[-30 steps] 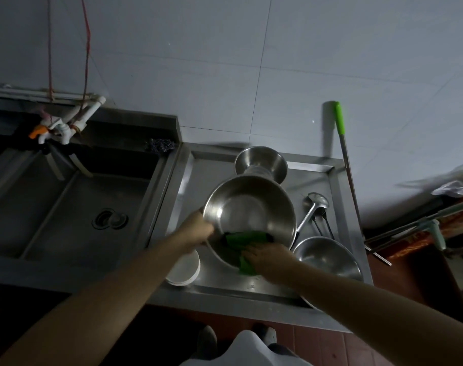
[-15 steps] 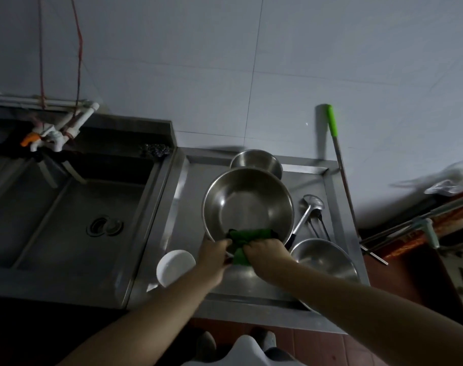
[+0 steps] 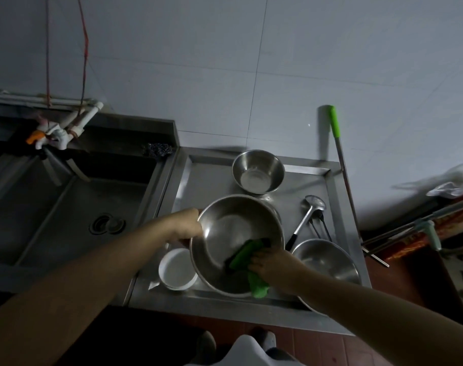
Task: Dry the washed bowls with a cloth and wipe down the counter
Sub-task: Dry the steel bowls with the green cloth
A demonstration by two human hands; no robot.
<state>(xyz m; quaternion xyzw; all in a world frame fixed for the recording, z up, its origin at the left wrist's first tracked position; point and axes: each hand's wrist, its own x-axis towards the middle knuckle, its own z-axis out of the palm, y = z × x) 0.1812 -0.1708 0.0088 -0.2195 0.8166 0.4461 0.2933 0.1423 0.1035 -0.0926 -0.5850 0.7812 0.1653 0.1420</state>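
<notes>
A large steel bowl (image 3: 225, 233) is held tilted above the steel counter (image 3: 201, 178). My left hand (image 3: 186, 224) grips its left rim. My right hand (image 3: 271, 262) holds a green cloth (image 3: 247, 256) over the bowl's right rim, part of the cloth inside the bowl and part hanging outside. A smaller steel bowl (image 3: 258, 171) stands upright at the back of the counter. Another steel bowl (image 3: 328, 260) sits at the front right, partly behind my right forearm. A white bowl (image 3: 176, 269) sits at the front left, partly under the large bowl.
A ladle (image 3: 308, 215) and thin utensils lie at the counter's right. A deep sink (image 3: 66, 215) with a white tap (image 3: 58, 132) lies to the left; a dark scourer (image 3: 157, 149) rests on its rim. A green-handled pole (image 3: 339, 154) leans on the tiled wall.
My left hand went from the bowl's near rim to its left rim. The bowl dropped lower and nearer, uncovering the small back bowl. My right hand carried the cloth to the bowl's right side.
</notes>
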